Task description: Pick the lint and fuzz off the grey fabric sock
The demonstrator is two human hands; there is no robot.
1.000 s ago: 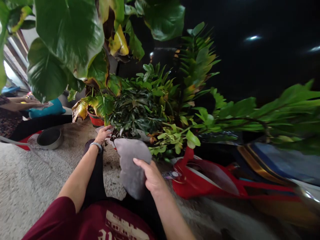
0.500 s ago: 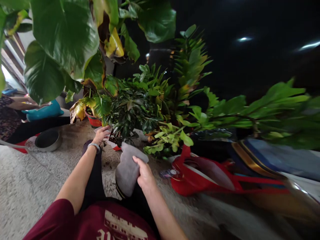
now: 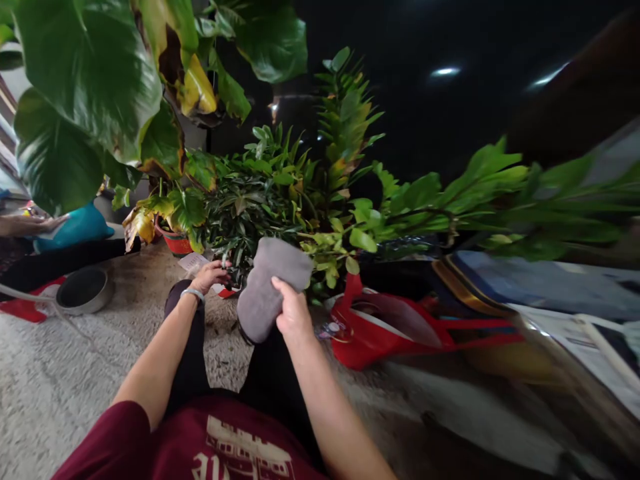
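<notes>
In my right hand point(image 3: 295, 313) is a grey fuzzy piece point(image 3: 273, 283), flat, with a wavy outline and a dark lower edge. My thumb lies on top of it and the fingers are hidden beneath. It is held up in front of the dark-leaved plant point(image 3: 240, 207), covering part of its base. My left hand point(image 3: 211, 275), with a bracelet on the wrist, reaches to this plant's lower leaves. Its fingers are bent and drawn together at the leaves, apparently pinching one. A bit of the red-and-white pot point(image 3: 226, 292) shows just below those fingers.
Large broad leaves point(image 3: 85, 67) overhang at upper left. A red pot point(image 3: 175, 241) and a grey round pan point(image 3: 85, 291) stand on the rough floor. Beside the pan, another person's hand point(image 3: 43, 225) touches a blue object point(image 3: 75, 227). A red bag point(image 3: 370, 340) sits at right.
My right hand has raised the grey piece, tilting it toward the plant. My left hand's spread fingers have closed in at the leaves. The view has turned right.
</notes>
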